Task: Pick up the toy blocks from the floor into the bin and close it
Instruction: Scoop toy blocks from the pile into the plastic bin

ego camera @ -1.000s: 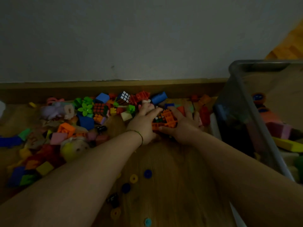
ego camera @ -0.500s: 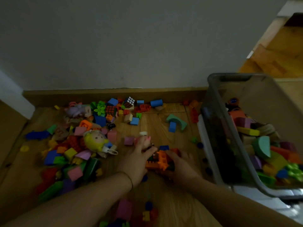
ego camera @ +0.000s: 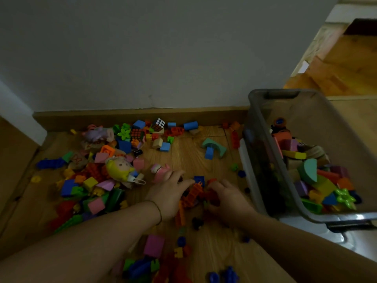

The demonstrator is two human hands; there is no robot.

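Note:
Many colourful toy blocks (ego camera: 95, 180) lie scattered over the wooden floor, thickest at the left and along the skirting board. A grey translucent bin (ego camera: 257, 127) stands open at the right and holds several blocks (ego camera: 310, 172). A clump of orange and red blocks (ego camera: 193, 194) lies on the floor between my hands, just left of the bin. My left hand (ego camera: 169, 193) presses against the clump's left side with fingers stretched over it. My right hand (ego camera: 226, 199) curls its fingers round the clump's red blocks on the right side.
A yellow-haired doll head (ego camera: 120, 167) and puzzle cubes (ego camera: 158, 124) lie among the blocks. A teal arch block (ego camera: 214, 146) sits near the bin. A white flat panel (ego camera: 243, 158) shows under the bin. Loose pieces (ego camera: 154, 245) lie close to me. The wall is behind.
Both hands have dragged the orange and red clump from beside the skirting board back toward me. The view has pulled back, and more of the bin shows.

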